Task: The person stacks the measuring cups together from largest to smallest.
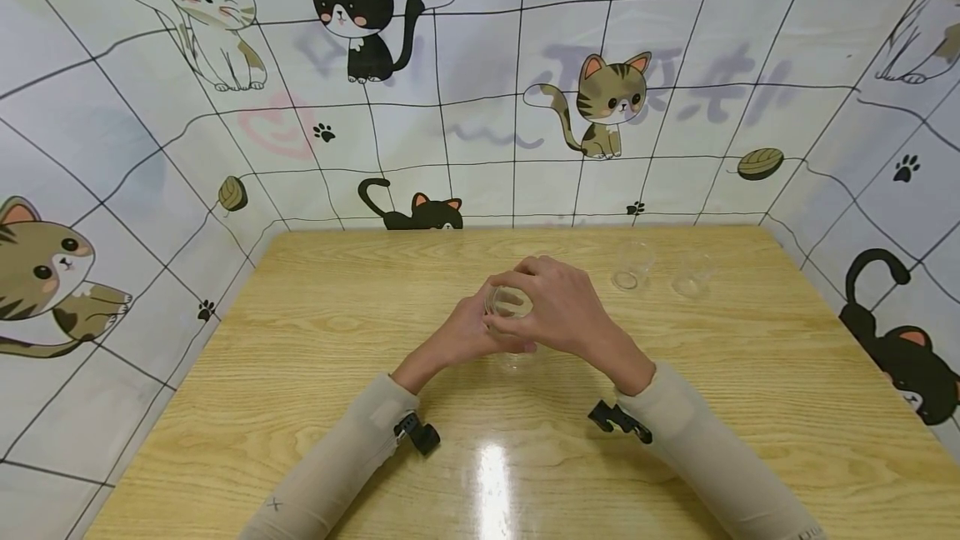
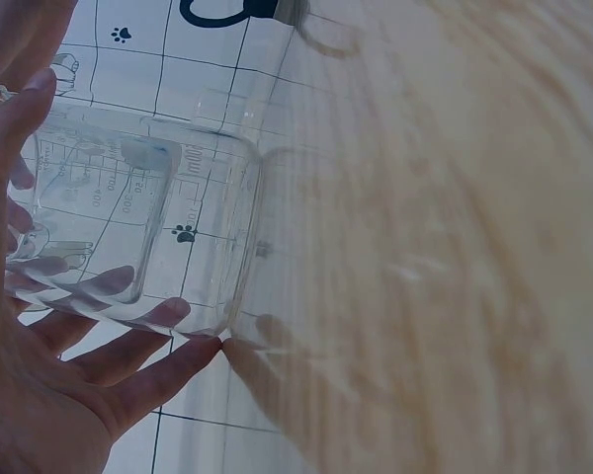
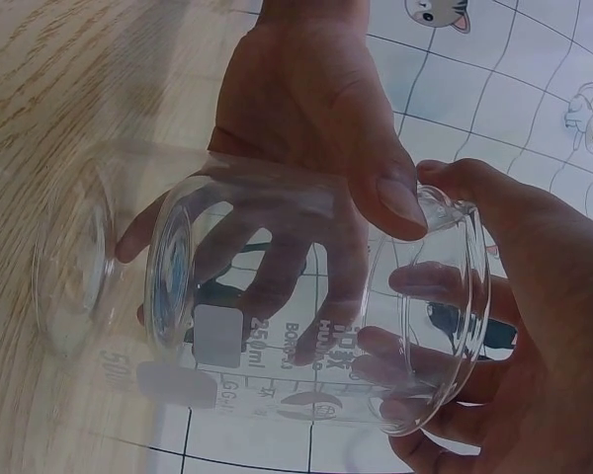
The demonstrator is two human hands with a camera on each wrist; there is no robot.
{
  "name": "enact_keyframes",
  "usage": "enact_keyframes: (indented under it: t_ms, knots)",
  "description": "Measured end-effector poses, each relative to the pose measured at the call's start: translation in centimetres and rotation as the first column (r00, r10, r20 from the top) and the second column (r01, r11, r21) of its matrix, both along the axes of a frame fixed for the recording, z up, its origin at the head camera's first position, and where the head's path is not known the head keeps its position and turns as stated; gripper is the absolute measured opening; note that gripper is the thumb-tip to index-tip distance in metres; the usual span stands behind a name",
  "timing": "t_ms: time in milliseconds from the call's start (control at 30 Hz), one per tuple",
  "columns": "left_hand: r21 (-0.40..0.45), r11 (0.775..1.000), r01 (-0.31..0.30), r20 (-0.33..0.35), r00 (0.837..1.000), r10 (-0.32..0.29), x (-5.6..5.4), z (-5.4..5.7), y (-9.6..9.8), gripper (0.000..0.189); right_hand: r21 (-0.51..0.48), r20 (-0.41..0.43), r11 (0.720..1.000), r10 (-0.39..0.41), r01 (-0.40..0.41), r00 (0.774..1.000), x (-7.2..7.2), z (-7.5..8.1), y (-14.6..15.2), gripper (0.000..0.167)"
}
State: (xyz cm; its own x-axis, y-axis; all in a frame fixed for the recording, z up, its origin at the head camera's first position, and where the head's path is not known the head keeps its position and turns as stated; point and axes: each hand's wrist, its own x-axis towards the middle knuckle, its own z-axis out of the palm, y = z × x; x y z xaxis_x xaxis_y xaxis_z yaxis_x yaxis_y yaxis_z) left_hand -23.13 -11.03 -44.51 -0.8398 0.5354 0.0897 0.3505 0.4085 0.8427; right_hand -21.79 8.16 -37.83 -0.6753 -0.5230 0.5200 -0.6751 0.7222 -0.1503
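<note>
A smaller clear glass beaker (image 3: pixel 217 336) marked 250 ml sits partway inside a larger clear glass beaker (image 3: pixel 178 385). A gap shows between their two bases. The larger one stands upright on the table. My left hand (image 1: pixel 468 329) wraps its side, thumb on one side and fingers spread along the other. From above, my right hand (image 1: pixel 564 307) grips the smaller beaker near its rim, fingers and thumb bent around it. In the head view the hands hide most of the glass.
Two more clear glass vessels, one (image 1: pixel 627 277) nearer the middle and another (image 1: pixel 692 283) farther right, stand toward the back right of the wooden table (image 1: pixel 337 298). A cat-patterned cloth (image 1: pixel 480 132) rises behind the table and along both sides.
</note>
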Motion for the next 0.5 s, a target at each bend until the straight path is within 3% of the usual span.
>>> enact_keyframes:
  t_ms: [500]
  knots:
    - [-0.014, 0.999, -0.033, -0.005, 0.999, 0.033, 0.02, 0.02, 0.18, 0.097, 0.014, -0.001, 1.000, -0.005, 0.005, 1.000, 0.00, -0.13, -0.04, 0.046]
